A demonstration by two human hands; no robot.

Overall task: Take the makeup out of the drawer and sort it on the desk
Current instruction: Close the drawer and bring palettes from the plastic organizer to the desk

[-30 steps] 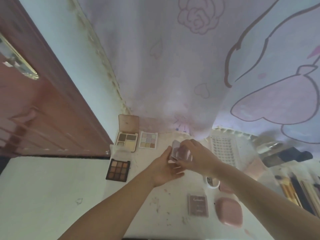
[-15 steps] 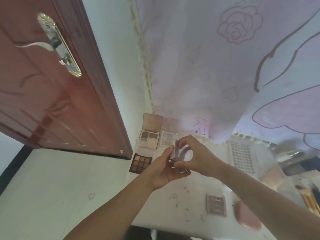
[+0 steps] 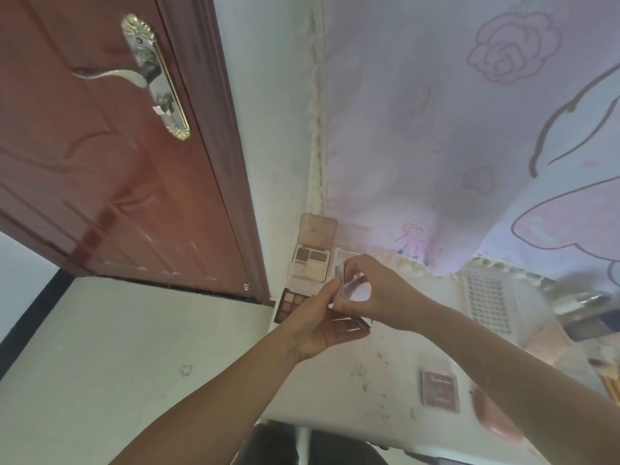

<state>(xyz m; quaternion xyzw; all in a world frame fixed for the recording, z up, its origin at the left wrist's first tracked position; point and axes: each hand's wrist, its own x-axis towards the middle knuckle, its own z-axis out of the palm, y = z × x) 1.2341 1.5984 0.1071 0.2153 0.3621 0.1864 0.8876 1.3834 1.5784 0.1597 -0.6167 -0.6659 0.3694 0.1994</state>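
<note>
Both hands hold a small clear-lidded compact (image 3: 349, 298) above the white desk (image 3: 385, 380). My left hand (image 3: 322, 327) cups it from below, and my right hand (image 3: 375, 293) pinches its raised clear lid. Behind the hands, an open pink eyeshadow palette (image 3: 310, 260) lies at the desk's far left corner, a brown nine-pan palette (image 3: 290, 305) sits in front of it, and a pale palette (image 3: 345, 255) peeks out beside it. A closed mauve palette (image 3: 440, 391) and a pink rounded compact (image 3: 496, 421) lie near the front right.
A red-brown door (image 3: 117, 182) with a metal handle (image 3: 147, 75) stands at the left. A pink printed curtain (image 3: 469, 129) hangs behind the desk. A white perforated tray (image 3: 488, 303) and brushes (image 3: 610, 380) sit at the right. A dark chair seat (image 3: 308, 448) is below the desk edge.
The view has swung left and up, bringing the door handle into sight. My hands stay together on the small compact, and my right hand has lifted its lid more upright.
</note>
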